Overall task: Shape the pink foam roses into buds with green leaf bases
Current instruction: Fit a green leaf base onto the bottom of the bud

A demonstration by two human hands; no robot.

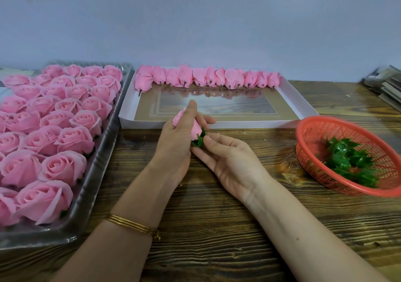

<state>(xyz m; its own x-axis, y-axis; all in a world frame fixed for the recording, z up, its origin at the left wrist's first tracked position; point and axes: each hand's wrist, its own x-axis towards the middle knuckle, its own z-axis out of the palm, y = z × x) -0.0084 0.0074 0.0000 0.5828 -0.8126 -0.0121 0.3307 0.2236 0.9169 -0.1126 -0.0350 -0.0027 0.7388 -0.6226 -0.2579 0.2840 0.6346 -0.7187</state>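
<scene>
My left hand (175, 142) grips a pink foam rose bud (196, 128) over the middle of the table, fingers wrapped round its petals. A green leaf base (199, 140) sits at the bud's lower end. My right hand (227, 158) pinches that green base between thumb and fingertips, palm up. Several open pink roses (54, 129) fill a clear plastic tray (104, 151) at the left. A row of several shaped buds (206, 77) lies along the back of a white box lid (217, 124).
A red plastic basket (314, 129) with several green leaf bases (351, 162) stands at the right. A stack of papers or cards (386, 84) lies at the far right edge. The wooden table (217, 227) runs up to a pale wall.
</scene>
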